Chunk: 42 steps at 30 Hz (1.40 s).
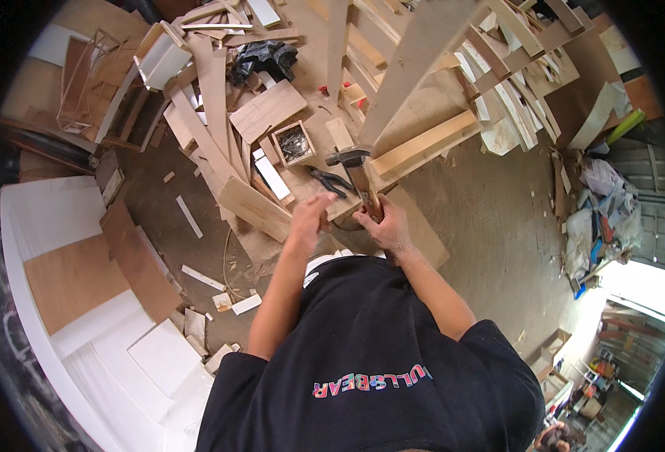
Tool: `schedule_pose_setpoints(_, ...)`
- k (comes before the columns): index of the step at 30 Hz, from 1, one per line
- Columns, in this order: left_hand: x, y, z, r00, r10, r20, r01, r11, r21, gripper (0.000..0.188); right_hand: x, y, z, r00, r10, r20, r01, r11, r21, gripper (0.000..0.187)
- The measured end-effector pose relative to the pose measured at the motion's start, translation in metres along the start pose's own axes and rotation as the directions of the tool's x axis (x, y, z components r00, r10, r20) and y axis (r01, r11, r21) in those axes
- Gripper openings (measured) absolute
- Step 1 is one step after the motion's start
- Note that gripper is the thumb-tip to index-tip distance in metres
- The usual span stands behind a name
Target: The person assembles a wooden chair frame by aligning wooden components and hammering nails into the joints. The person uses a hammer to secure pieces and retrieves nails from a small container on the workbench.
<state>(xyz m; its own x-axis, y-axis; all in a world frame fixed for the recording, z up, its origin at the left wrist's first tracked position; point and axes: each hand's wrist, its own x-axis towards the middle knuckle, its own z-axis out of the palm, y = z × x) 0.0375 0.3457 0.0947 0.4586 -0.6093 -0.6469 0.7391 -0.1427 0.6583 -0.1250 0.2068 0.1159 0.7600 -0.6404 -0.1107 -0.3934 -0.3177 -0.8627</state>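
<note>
In my right hand (387,226) is a hammer (361,172), gripped by its wooden handle with the metal head pointing away from me. My left hand (314,217) hovers beside it, slightly blurred, its fingers drawn together; whatever they may hold is too small to make out. Just beyond the left fingers, a pair of dark-handled pliers (330,181) lies on the wooden work surface. A small square wooden box (293,143) full of nails stands a little farther off. To the right of the hammer head rests a long wooden beam (427,153).
Boards (268,111) and offcuts crowd the far side, with a crumpled black plastic bag (263,60) among them. A tall plank (408,71) rises ahead. White panels (106,339) lean at the left. Wood scraps (203,278) litter the floor; bagged material (602,203) is piled right.
</note>
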Motion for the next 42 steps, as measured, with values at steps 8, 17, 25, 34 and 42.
schedule_pose_setpoints(8, -0.031, -0.117, 0.124, 0.999, -0.008, 0.033, 0.013, 0.990, -0.143, 0.015, -0.046, 0.058, -0.096, 0.998, 0.053, 0.024, -0.053, 0.999, 0.012, 0.039)
schedule_pose_setpoints(17, -0.018, -0.152, 0.217, 0.994, 0.042, -0.099, -0.016, 0.968, 0.251, 0.015, -0.061, 0.128, -0.177, 0.983, 0.113, -0.144, -0.086, 0.980, 0.180, 0.032)
schedule_pose_setpoints(25, 0.116, -0.095, 0.231, 0.987, 0.015, -0.158, 0.010, 0.988, 0.157, 0.029, 0.069, 0.161, -0.212, 0.948, 0.150, -0.280, -0.104, 0.980, 0.172, 0.032)
schedule_pose_setpoints(34, 0.256, -0.079, 0.240, 0.892, 0.396, -0.217, -0.270, 0.853, 0.447, 0.031, 0.248, 0.200, -0.196, 0.959, 0.085, -0.271, -0.125, 0.983, -0.135, 0.032)
schedule_pose_setpoints(42, 0.260, -0.080, 0.237, 0.746, 0.588, -0.313, -0.124, 0.584, 0.802, 0.032, 0.266, 0.216, -0.190, 0.979, 0.090, -0.180, -0.137, 0.955, -0.264, 0.044)
